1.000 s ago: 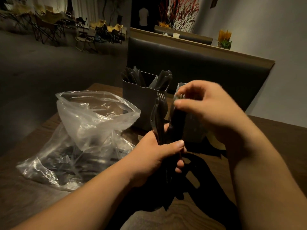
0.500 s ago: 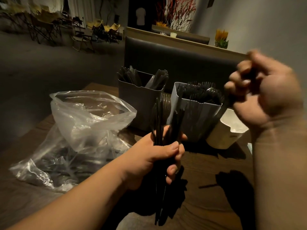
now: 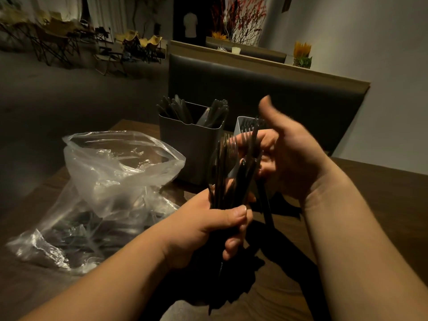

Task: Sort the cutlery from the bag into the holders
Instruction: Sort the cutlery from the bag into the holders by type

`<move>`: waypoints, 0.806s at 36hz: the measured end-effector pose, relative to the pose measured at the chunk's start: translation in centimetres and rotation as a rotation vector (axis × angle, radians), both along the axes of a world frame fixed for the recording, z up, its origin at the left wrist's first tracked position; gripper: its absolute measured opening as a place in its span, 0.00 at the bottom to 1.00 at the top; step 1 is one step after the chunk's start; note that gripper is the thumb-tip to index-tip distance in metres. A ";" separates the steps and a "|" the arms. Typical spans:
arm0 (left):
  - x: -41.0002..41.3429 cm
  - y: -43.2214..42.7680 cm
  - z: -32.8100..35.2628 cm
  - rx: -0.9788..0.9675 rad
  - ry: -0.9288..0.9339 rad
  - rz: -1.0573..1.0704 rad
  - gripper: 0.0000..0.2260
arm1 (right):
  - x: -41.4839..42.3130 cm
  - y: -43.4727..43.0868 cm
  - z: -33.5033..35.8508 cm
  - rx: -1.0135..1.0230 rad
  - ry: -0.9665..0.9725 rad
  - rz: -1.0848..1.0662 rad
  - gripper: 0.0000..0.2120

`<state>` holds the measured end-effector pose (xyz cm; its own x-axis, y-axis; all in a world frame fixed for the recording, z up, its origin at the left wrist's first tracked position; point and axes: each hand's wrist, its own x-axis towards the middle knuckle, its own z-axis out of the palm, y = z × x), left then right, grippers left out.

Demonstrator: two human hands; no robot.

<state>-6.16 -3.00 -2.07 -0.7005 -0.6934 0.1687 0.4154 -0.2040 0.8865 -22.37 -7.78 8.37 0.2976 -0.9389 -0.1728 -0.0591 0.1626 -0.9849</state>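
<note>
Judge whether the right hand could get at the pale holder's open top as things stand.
Probably yes. The right hand, fingers curled on a black fork, sits directly in front of the pale holder, whose top is open. The bundle in the left hand stands to the left, not between them.

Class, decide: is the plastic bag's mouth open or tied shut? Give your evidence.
Open. The plastic bag has its rim spread wide, with no knot; dark cutlery shows through its lower part.

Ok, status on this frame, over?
Left hand grips cutlery bundle. Right hand fingers curl round one fork, thumb up. Bag holds more cutlery. Grey holder, white holder behind, nothing blocking.
</note>
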 end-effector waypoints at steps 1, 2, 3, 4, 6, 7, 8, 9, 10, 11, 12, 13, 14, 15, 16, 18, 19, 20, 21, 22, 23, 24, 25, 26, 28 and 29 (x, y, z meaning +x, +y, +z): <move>-0.1 0.0 0.0 0.000 -0.006 0.023 0.03 | 0.2 0.1 0.0 -0.031 0.042 0.020 0.22; -0.1 0.0 0.0 -0.002 -0.013 0.039 0.03 | 0.3 0.1 -0.2 -0.053 0.084 0.065 0.19; -0.2 0.1 0.0 -0.010 -0.024 0.046 0.04 | 0.4 -0.1 -0.4 -0.065 0.104 0.107 0.14; -0.2 0.0 -0.1 -0.019 -0.036 0.048 0.04 | 0.5 -0.2 -0.7 -0.083 0.112 0.127 0.09; -0.3 -0.1 -0.1 -0.013 -0.043 0.046 0.04 | 0.7 -0.5 -1.0 -0.111 0.088 0.097 0.05; -0.2 -0.1 -0.1 -0.006 -0.045 0.044 0.04 | 0.9 -0.5 -1.0 -0.131 0.081 0.073 0.06; -0.2 -0.1 -0.2 -0.003 -0.052 0.043 0.04 | 1.0 -0.6 -0.9 -0.171 0.074 0.042 0.06; -0.2 -0.1 -0.3 0.002 -0.065 0.044 0.04 | 1.0 -0.6 -0.7 -0.209 0.059 -0.014 0.07; -0.2 -0.2 -0.4 0.017 -0.073 0.041 0.05 | 1.0 -0.8 -0.7 -0.255 0.041 -0.072 0.07; -0.2 -0.2 -0.5 0.041 -0.078 0.034 0.06 | 0.9 -0.9 -0.4 -0.286 -0.003 -0.147 0.08; -0.3 -0.2 -0.7 0.063 -0.085 0.026 0.08 | 0.8 -1.0 -0.2 -0.320 -0.074 -0.226 0.09; -0.3 -0.2 -0.8 0.074 -0.093 0.020 0.10 | 0.7 -1.0 0.0 -0.345 -0.172 -0.299 0.09; -0.4 -0.2 -0.9 0.073 -0.101 0.019 0.10 | 0.4 -1.0 0.2 -0.375 -0.268 -0.377 0.09; -0.5 -0.2 -0.9 0.066 -0.110 0.023 0.09 | -0.2 -1.0 0.5 -0.411 -0.360 -0.437 0.10; -0.5 -0.3 -0.9 0.058 -0.118 0.033 0.08 | -0.8 -1.0 0.9 -0.473 -0.423 -0.489 0.10; -0.7 -0.3 -0.6 0.062 -0.127 0.083 0.06 | -3.2 -1.5 1.6 -0.587 -0.576 -0.525 0.15; -0.8 -0.4 -0.6 0.073 -0.132 0.129 0.06 | -4.3 -1.8 1.7 -0.649 -0.622 -0.534 0.21; -0.9 -0.4 -0.6 0.088 -0.146 0.185 0.06 | -5.4 -2.1 1.6 -0.713 -0.615 -0.564 0.27; -1.1 -0.5 -0.6 0.100 -0.164 0.251 0.06 | -6.4 -2.4 1.3 -0.776 -0.570 -0.589 0.29; -1.2 -0.6 -0.7 0.107 -0.182 0.320 0.07 | -6.8 -2.4 1.6 -0.824 -0.502 -0.611 0.27; -1.4 -0.8 -1.0 0.108 -0.199 0.385 0.07 | -6.7 -2.3 1.9 -0.828 -0.427 -0.633 0.23; -1.5 -0.9 -1.2 0.105 -0.209 0.443 0.08 | -6.0 -1.7 2.2 -0.812 -0.325 -0.625 0.20; -1.5 -1.0 -1.3 0.095 -0.216 0.491 0.09 | -5.2 -1.2 2.4 -0.816 -0.160 -0.600 0.14; -1.5 -1.3 -1.5 0.093 -0.215 0.528 0.10 | -4.0 -0.3 2.5 -0.831 0.039 -0.534 0.08; -1.2 -1.4 -1.6 0.100 -0.216 0.547 0.11 | -1.4 1.2 2.0 -0.791 0.270 -0.298 0.03; -1.2 -1.5 -1.6 0.103 -0.206 0.552 0.11 | 0.1 1.8 1.5 -0.725 0.312 -0.200 0.04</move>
